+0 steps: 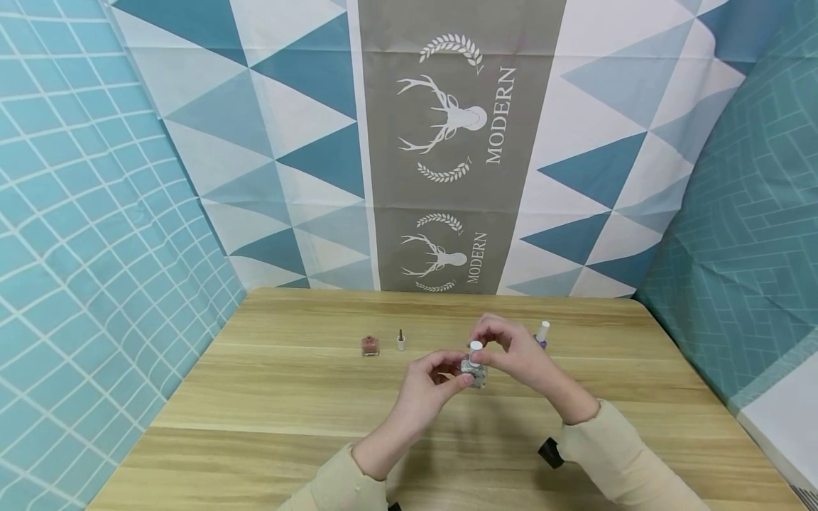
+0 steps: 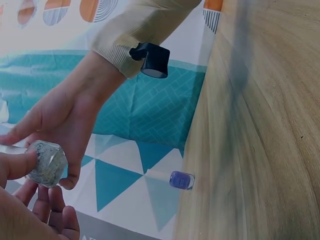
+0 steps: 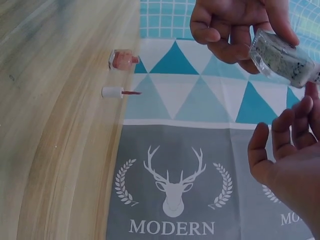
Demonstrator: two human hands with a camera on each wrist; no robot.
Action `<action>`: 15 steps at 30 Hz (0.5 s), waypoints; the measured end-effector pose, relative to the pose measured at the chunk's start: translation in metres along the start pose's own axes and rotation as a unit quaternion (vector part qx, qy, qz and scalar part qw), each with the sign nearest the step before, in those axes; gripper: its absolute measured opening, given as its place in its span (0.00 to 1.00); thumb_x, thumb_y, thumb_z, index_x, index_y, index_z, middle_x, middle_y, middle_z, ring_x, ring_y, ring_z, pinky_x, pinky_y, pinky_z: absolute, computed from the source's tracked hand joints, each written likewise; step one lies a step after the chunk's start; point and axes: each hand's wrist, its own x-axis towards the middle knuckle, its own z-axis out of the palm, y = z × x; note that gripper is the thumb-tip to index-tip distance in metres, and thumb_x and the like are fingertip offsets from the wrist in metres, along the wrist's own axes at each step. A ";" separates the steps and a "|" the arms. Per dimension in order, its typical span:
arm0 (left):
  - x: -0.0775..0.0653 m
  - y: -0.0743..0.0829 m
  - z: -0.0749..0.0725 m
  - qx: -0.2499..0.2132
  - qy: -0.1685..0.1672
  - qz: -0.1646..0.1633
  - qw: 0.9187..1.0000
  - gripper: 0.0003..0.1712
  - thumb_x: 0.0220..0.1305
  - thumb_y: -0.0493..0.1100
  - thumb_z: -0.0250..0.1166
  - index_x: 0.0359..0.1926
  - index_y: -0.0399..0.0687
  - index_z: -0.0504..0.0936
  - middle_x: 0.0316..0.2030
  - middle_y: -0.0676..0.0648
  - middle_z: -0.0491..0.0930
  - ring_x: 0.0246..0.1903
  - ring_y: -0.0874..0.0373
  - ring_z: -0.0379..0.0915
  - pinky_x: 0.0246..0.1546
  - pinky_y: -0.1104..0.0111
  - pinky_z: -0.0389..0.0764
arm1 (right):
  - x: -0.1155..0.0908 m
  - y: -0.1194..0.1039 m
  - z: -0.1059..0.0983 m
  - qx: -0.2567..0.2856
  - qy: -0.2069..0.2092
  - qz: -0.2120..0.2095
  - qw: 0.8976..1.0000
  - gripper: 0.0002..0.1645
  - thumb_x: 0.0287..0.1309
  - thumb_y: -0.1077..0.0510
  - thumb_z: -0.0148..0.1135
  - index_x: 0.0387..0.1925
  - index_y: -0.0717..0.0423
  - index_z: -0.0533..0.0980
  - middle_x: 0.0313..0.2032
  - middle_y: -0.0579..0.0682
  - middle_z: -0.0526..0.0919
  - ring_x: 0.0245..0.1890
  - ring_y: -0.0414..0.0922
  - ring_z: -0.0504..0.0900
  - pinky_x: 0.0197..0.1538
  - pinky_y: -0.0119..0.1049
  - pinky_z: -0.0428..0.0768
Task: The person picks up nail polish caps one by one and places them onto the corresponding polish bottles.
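Clear angular glass bottle [image 1: 479,374] of speckled grey-white polish, held above pale wooden tabletop [image 1: 268,397], about 5 o'clock from head-view centre. Gripped at body by fingers of left hand [image 1: 424,387], pinched at white cylindrical cap [image 1: 476,346] by fingers of right hand [image 1: 519,353], probably to steady body against cap. Near upright along long axis, pointing cap-first toward 12 o'clock.

Bright, even head view, dimmer wrist views, soft shadows on the tabletop [image 1: 268,397]
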 end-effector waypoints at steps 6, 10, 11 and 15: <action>-0.001 0.001 -0.001 -0.003 -0.001 0.001 1.000 0.14 0.57 0.40 0.68 0.45 0.43 0.83 0.38 0.45 0.81 0.37 0.60 0.74 0.35 0.74 0.75 | -0.005 -0.002 -0.004 0.013 -0.040 0.018 0.999 0.15 0.66 0.62 0.53 0.52 0.55 0.77 0.43 0.52 0.77 0.41 0.43 0.75 0.45 0.38 0.77; -0.001 0.000 -0.001 -0.002 -0.005 0.009 1.000 0.15 0.57 0.40 0.68 0.46 0.41 0.83 0.38 0.44 0.82 0.37 0.60 0.75 0.35 0.74 0.75 | -0.006 -0.005 -0.006 0.029 -0.066 0.018 0.997 0.17 0.68 0.63 0.49 0.54 0.55 0.76 0.46 0.53 0.77 0.45 0.44 0.74 0.49 0.38 0.76; -0.001 0.000 -0.001 -0.002 -0.006 0.011 1.000 0.15 0.57 0.40 0.68 0.46 0.41 0.82 0.39 0.43 0.82 0.37 0.60 0.75 0.35 0.74 0.75 | -0.006 -0.005 -0.006 0.034 -0.071 0.016 0.997 0.17 0.68 0.64 0.48 0.54 0.56 0.76 0.46 0.54 0.77 0.45 0.44 0.74 0.49 0.38 0.76; -0.001 -0.001 -0.001 -0.002 -0.007 0.009 1.000 0.16 0.57 0.38 0.68 0.47 0.39 0.82 0.39 0.42 0.82 0.37 0.60 0.74 0.35 0.75 0.75 | -0.005 -0.005 -0.006 0.055 -0.088 0.004 0.995 0.16 0.67 0.65 0.48 0.52 0.58 0.76 0.46 0.55 0.76 0.45 0.44 0.74 0.49 0.36 0.76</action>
